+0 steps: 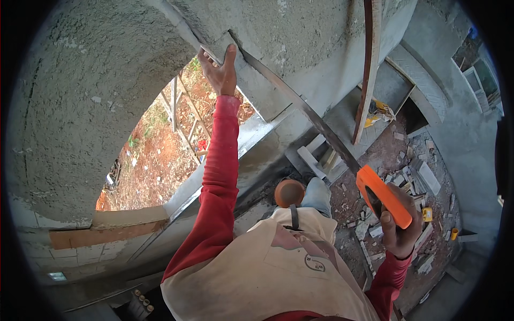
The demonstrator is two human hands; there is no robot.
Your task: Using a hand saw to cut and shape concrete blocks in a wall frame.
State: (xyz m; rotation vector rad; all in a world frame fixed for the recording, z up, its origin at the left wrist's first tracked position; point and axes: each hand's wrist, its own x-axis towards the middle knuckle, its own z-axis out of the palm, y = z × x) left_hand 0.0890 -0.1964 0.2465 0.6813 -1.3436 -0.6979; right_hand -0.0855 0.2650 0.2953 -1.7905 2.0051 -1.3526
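My right hand point(402, 235) is wrapped round the orange handle of a handsaw point(383, 195). Its long, dulled blade slants up and left across the wall, and the tip end lies against a notch in the grey plastered wall point(300, 43). At the top corner of the opening, my left hand point(220, 75) holds a grey edge piece point(211, 55), thumb raised on the right and fingers on the left. Whether that piece is loose or part of the wall cannot be made out. The blade's far end is just right of my left thumb.
Through the window opening point(155, 155) show red soil and a wooden frame point(184, 115). A timber post point(369, 69) stands to the right of the blade. Rubble point(412, 182) covers the floor at the right. An orange-brown round bucket point(289, 192) is by my legs.
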